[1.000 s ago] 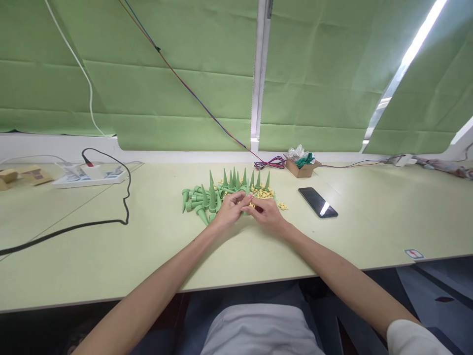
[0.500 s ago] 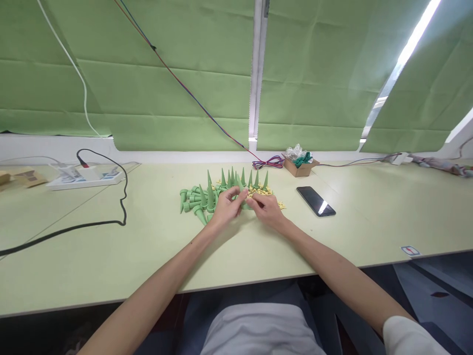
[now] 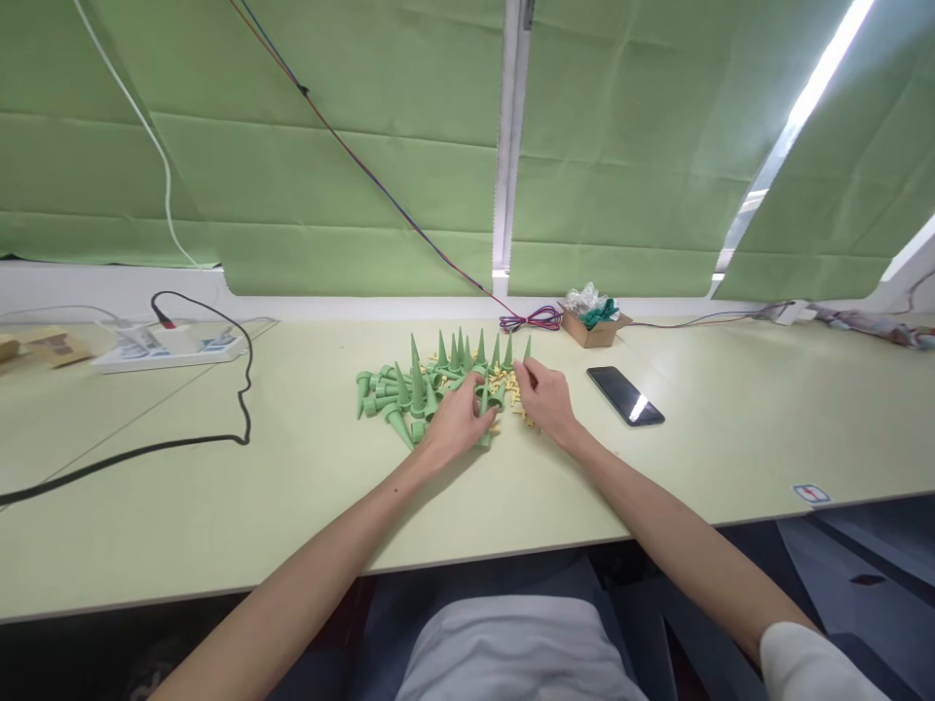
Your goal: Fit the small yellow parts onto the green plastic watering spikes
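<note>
In the head view, the only one, your left hand [image 3: 457, 424] is at the near side of the pile, in the middle of the table [image 3: 314, 506]. Its thumb and fingers are bent around one green cone [image 3: 484, 399], which stands with its point upward, so you seem to hold it. Your right hand [image 3: 547, 399] is at the right end of the pile, beside the small yellow pieces [image 3: 505, 382]. Its fingers are drawn close together, but I cannot tell if a piece is between them.

More green cones lie to the left, some on their sides, and others stand upright at the far side. The cone looks like thin, stiff plastic, so I judge it light and not easily broken. The smooth, narrowing wall may be slippery; a pinch near the point can slide off, so better you take it low, near the wide base. The yellow pieces look also light and hard, but very small; you should pick each with the fingertips only. The phone [image 3: 625, 396] lies apart, to the right.
</note>
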Available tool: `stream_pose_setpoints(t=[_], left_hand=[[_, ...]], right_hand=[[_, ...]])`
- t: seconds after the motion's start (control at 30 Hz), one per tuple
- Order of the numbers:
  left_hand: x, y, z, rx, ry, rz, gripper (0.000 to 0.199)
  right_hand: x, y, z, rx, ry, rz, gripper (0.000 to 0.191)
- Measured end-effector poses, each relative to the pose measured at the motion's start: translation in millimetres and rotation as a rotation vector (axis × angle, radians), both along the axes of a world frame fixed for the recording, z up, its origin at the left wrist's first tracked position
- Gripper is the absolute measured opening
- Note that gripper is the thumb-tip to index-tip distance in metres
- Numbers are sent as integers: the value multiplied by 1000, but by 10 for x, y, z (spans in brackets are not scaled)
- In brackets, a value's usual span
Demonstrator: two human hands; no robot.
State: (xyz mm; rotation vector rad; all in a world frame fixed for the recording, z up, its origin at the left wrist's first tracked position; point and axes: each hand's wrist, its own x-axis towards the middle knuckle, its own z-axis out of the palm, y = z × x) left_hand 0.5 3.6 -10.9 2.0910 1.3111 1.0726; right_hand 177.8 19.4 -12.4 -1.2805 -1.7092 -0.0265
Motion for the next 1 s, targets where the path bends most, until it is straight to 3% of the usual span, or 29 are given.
stream_pose_setpoints(t=[0.13, 0.37, 0.6, 1.0], left_hand=[[-9, -3, -14, 17, 50, 26, 40], [-17, 22, -22, 43, 136, 86, 35], [-14, 48, -22, 126, 335, 181, 34], [3, 19, 62, 167, 280, 212, 20]], right_hand=[[21, 31, -15, -102, -117, -81, 26], [52, 83, -44, -180, -282, -49, 15], [59, 74, -54, -251, -344, -59, 18], [81, 106, -87, -288, -393, -38, 29]])
